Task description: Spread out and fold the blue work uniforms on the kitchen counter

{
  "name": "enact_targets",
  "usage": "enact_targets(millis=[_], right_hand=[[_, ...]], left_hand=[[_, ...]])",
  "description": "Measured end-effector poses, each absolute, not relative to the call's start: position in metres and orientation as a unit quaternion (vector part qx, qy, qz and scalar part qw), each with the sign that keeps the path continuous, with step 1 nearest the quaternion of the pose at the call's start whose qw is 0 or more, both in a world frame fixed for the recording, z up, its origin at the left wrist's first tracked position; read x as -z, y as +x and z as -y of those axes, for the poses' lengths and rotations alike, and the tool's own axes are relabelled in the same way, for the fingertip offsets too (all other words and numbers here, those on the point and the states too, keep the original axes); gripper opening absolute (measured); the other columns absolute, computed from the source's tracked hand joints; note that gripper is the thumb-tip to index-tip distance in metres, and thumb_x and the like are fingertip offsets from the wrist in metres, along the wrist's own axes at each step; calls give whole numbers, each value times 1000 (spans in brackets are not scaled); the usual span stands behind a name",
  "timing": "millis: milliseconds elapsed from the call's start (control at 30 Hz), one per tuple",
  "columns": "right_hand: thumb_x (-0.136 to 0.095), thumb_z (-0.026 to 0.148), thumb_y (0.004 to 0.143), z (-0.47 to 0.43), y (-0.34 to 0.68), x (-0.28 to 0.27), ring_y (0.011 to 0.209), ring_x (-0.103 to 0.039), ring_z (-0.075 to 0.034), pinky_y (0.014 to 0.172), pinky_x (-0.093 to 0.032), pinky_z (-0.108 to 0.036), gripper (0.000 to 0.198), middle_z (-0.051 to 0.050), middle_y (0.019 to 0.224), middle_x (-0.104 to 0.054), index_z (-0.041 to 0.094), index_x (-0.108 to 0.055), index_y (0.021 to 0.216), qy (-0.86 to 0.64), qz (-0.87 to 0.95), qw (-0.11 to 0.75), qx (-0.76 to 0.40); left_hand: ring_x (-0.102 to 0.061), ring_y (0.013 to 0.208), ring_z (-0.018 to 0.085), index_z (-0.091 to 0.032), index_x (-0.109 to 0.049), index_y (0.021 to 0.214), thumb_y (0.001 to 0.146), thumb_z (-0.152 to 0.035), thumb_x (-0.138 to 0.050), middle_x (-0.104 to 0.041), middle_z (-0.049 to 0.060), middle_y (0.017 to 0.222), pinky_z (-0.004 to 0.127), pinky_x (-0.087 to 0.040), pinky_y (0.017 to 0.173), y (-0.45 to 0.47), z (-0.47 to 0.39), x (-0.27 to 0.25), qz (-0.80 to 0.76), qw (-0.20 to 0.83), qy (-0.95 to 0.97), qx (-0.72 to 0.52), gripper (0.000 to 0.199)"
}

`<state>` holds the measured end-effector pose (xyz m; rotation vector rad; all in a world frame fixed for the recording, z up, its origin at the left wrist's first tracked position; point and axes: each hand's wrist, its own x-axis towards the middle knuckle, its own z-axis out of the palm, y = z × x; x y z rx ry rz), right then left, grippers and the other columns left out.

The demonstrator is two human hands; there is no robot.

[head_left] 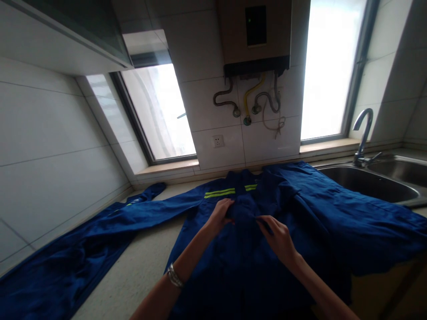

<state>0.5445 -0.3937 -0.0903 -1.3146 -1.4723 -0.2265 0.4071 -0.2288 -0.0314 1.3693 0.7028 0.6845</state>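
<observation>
While jacket point(253, 249) lies flat — left hand point(220, 215), right hand point(278, 238) pinch chest.

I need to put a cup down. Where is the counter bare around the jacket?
Bare counter shows between the outstretched sleeve and the jacket body, and in a strip by the windowsill. The middle is crowded: left hand and right hand grip the fabric. The sink borders the right.

Blown-out windows point(328, 66), dim backlit interior, wide-angle edge distortion
</observation>
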Motion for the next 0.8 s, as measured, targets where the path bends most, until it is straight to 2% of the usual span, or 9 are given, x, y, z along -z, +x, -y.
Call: enact_targets(millis=[167, 233, 333, 400, 467, 567, 633, 700, 800], right_hand=[[-57, 29, 87, 405, 557, 87, 72, -65, -16, 65, -52, -26, 12, -2, 87, -69, 23, -62, 96, -580, 589, 561, 49], [-63, 34, 83, 407, 557, 83, 70, -65, -16, 64, -51, -26, 15, -1, 82, -68, 22, -64, 92, -592, 556, 584, -3], [-67, 38, 78, 408, 555, 73, 74, -64, -17, 66, -51, -26, 23, -2, 82, -67, 21, -62, 92, -579, 505, 629, -123], [-68, 39, 77, 410, 554, 66, 75, -63, -17, 65, -50, -25, 29, -2, 85, -67, 20, -58, 98, -546, 482, 654, -201], [-69, 39, 76, 412, 555, 61, 73, -61, -15, 61, -47, -24, 35, -3, 87, -67, 22, -53, 103, -512, 466, 676, -253], [-71, 36, 75, 416, 559, 58, 62, -53, -10, 52, -40, -19, 37, 1, 83, -64, 24, -50, 103, -465, 431, 718, -287], [-72, 34, 76, 418, 562, 58, 52, -42, -5, 46, -31, -15, 35, 5, 71, -56, 25, -51, 102, -430, 395, 751, -308], [-71, 34, 77, 417, 565, 58, 47, -33, -3, 42, -23, -14, 32, 8, 64, -47, 26, -52, 102, -399, 363, 774, -333], [-71, 37, 77, 414, 565, 57, 49, -34, -4, 42, -24, -15, 27, 7, 64, -46, 24, -56, 96, -386, 357, 779, -341]], left_hand=[[-58, 79, 15, -21, -60, 108, 82, -26, -57, -59, 3, 93, 32, -47, 81, 383, 233, 3, -253, 241, 884, -312, 27], [-54, 104, 21, -22, -61, 107, 81, -41, -61, -53, 7, 113, 37, -41, 95, 375, 246, -10, -169, 164, 935, -264, 33], [-42, 122, 29, -21, -50, 122, 64, -62, -69, -45, 13, 128, 43, -38, 100, 372, 272, -17, -85, 93, 976, -179, 73], [-38, 125, 34, -17, -39, 131, 59, -65, -70, -38, 18, 136, 46, -38, 99, 376, 288, -14, -90, 26, 985, -145, 92], [-40, 124, 34, -15, -32, 136, 70, -55, -67, -37, 21, 138, 45, -39, 96, 380, 298, -10, -121, -25, 985, -119, 85], [-55, 107, 25, -16, -35, 137, 86, -33, -53, -55, 15, 122, 33, -44, 85, 380, 295, -14, -136, 14, 986, -90, 57], [-61, 84, 18, -18, -51, 126, 90, -32, -45, -65, 7, 96, 25, -43, 72, 375, 284, -20, -103, 114, 986, -60, 38], [-53, 61, 13, -16, -65, 99, 92, -38, -42, -61, 0, 70, 22, -38, 57, 369, 270, -25, -83, 216, 972, -43, 33], [-42, 54, 10, -13, -63, 71, 89, -41, -47, -51, -2, 58, 22, -30, 51, 368, 251, -23, -127, 294, 941, -111, 37]])
